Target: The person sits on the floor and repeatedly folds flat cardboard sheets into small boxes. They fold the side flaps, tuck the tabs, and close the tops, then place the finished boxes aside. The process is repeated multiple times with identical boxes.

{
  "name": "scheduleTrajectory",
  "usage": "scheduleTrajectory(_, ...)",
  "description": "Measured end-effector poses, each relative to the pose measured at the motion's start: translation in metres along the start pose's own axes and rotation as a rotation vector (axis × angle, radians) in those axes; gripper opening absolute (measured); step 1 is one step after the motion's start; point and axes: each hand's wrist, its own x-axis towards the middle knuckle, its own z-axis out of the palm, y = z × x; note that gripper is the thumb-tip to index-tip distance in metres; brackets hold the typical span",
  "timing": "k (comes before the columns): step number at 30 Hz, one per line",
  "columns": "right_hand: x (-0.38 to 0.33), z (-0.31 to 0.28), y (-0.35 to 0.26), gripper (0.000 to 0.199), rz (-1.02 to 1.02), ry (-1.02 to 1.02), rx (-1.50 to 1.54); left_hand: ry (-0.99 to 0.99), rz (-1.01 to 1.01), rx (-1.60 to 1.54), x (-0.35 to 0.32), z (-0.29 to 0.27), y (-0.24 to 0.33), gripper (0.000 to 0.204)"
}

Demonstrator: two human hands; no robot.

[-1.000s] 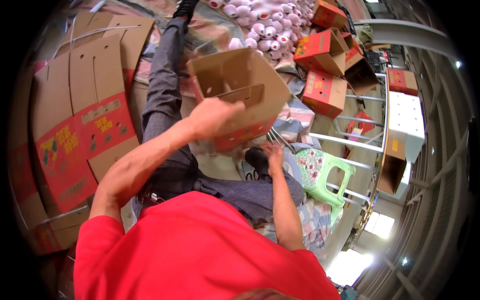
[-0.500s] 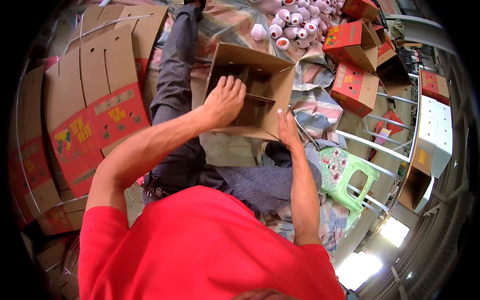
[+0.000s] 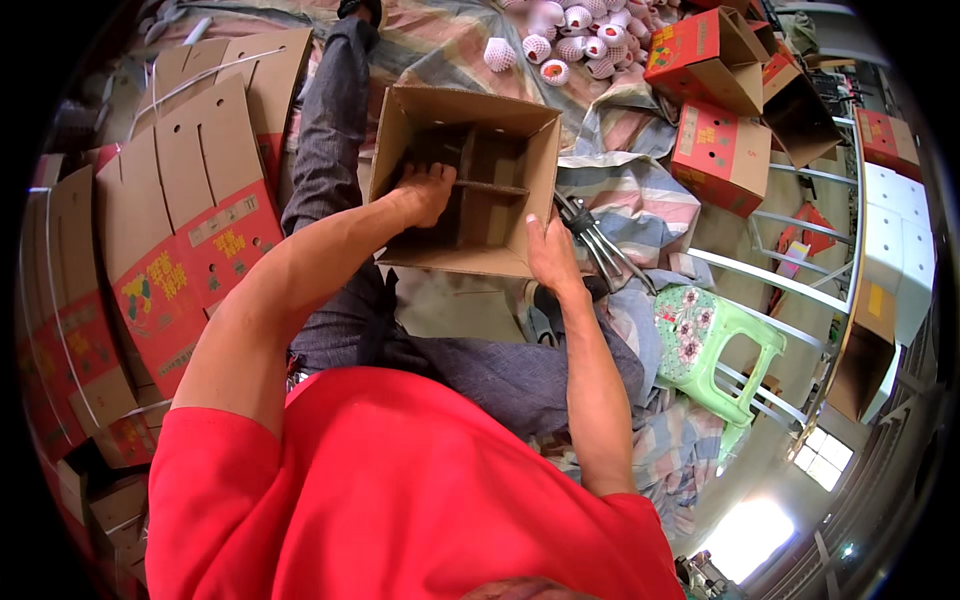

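An open-topped cardboard box [image 3: 542, 150] sits in front of me between my legs. Inside it a crossed cardboard divider [image 3: 495, 187] parts the space into compartments. My left hand [image 3: 425, 195] reaches down into the box, its fingers bent over the divider on the left side; the fingertips are partly hidden. At the near right corner my right hand [image 3: 553, 252] grips the box's wall, thumb up along the edge and the other fingers partly out of sight. No fruit shows in the compartments.
Fruits in white foam nets [image 3: 600, 40] are piled at the far side on a striped sheet [image 3: 640, 200]. Flattened red and brown cartons [image 3: 200, 210] lie left. Red cartons [image 3: 720, 155] stand right, near a green stool [image 3: 735, 350] and thin metal rods [image 3: 600, 240].
My left hand has gone lower and deeper into the box, onto the divider. The box appears slightly further left in view, and more of the metal rods shows beside it.
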Motion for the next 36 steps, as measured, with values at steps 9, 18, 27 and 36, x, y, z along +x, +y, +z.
scheduleTrajectory(9,-0.001,-0.025,0.034,0.045,-0.003,-0.009,0.010,1.100,0.047,-0.298,-0.134,-0.068,0.025,0.080)
scheduleTrajectory(18,-0.004,-0.068,-0.038,0.056,-0.261,0.008,0.072,0.203,-0.037,-1.720,-0.143,0.029,-0.013,0.030)
scheduleTrajectory(27,-0.007,-0.124,-0.028,0.065,-0.163,0.654,0.365,-0.069,-0.373,-1.951,-0.210,-0.006,0.059,0.045)
scheduleTrajectory(36,0.001,-0.155,-0.021,0.071,-0.328,1.289,0.670,0.497,0.835,-1.606,0.040,-0.371,0.248,0.070)
